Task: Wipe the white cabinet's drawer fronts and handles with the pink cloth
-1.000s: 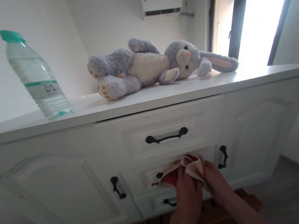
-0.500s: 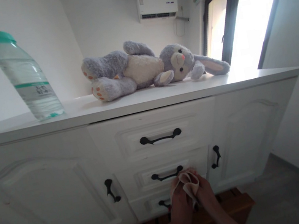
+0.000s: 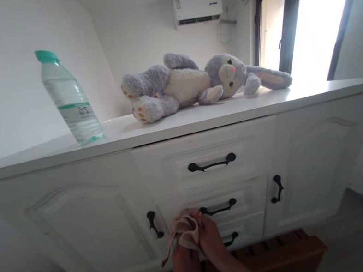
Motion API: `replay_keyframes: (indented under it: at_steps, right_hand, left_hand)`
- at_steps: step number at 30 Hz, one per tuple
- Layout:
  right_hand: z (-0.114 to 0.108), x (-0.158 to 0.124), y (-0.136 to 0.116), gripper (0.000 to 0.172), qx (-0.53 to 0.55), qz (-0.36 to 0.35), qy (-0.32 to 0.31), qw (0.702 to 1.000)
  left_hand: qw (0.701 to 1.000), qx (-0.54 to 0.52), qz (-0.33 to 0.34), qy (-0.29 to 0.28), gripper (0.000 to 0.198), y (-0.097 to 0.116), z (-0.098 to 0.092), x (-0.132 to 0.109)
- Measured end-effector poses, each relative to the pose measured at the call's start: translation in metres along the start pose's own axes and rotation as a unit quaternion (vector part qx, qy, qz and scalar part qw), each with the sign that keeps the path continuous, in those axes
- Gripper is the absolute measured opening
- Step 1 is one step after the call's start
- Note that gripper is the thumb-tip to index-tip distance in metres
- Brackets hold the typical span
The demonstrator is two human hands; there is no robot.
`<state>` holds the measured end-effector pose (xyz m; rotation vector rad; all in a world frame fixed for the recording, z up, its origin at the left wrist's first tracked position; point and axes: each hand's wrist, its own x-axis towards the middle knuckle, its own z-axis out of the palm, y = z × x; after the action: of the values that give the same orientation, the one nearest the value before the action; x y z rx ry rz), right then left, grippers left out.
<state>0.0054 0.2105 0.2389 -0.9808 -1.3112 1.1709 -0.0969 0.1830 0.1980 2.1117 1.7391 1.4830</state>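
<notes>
A crumpled pale pink cloth [image 3: 186,226] is bunched in front of the middle drawer [image 3: 250,189], left of its black handle [image 3: 218,207]. My left hand [image 3: 184,253] is closed on the lower part of the cloth, and a loose corner with a cord-like end hangs out at the left. From the right side, my right hand [image 3: 208,232] also grips the cloth, its fingers near the handle's left end. Folds of fabric hide most fingertips of both hands.
On the white cabinet top [image 3: 47,152] stands a water bottle [image 3: 71,99] with a green cap. A grey plush rabbit [image 3: 189,83] lies on its side there. Below the cabinet is a slatted wooden bench [image 3: 283,254]. Black handles [image 3: 154,225] stick out from the doors.
Both hands have moved left with the cloth, from the right end of the middle drawer's handle to its left side. The view has turned slightly left.
</notes>
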Motion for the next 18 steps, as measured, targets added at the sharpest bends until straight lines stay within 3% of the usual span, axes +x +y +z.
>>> replay_keyframes:
  at_steps: [3,6,8,11,13,14,18]
  right_hand:
    - [-0.01,-0.004,-0.028,0.035,-0.004,-0.018,-0.012,1.0]
    - [-0.047,-0.013,-0.045,0.044,-0.154,0.009,0.029,0.988]
    - [-0.081,-0.016,-0.049,0.042,-0.287,0.015,0.043,0.957]
    - [-0.118,-0.009,-0.051,0.033,-0.452,0.022,0.002,0.892]
    - [-0.122,-0.001,-0.052,0.029,-0.5,0.009,-0.053,0.864]
    - [-0.118,0.004,-0.052,0.026,-0.496,-0.005,-0.083,0.865]
    - [-0.097,0.018,-0.053,0.027,-0.395,-0.046,-0.155,0.904]
  left_hand:
    - [0.999,-0.033,-0.018,0.023,0.031,0.022,-0.01,0.011]
    - [0.99,-0.133,-0.043,-0.007,0.04,0.04,-0.008,0.002]
    - [0.978,-0.191,-0.068,-0.05,0.046,0.046,0.002,-0.013]
    - [0.963,-0.23,-0.118,-0.073,0.047,0.044,0.025,-0.039]
    - [0.957,-0.249,-0.14,-0.056,0.048,0.035,0.042,-0.053]
    - [0.953,-0.257,-0.153,-0.052,0.048,0.03,0.048,-0.059]
    - [0.923,-0.295,-0.236,-0.068,0.046,0.014,0.056,-0.066]
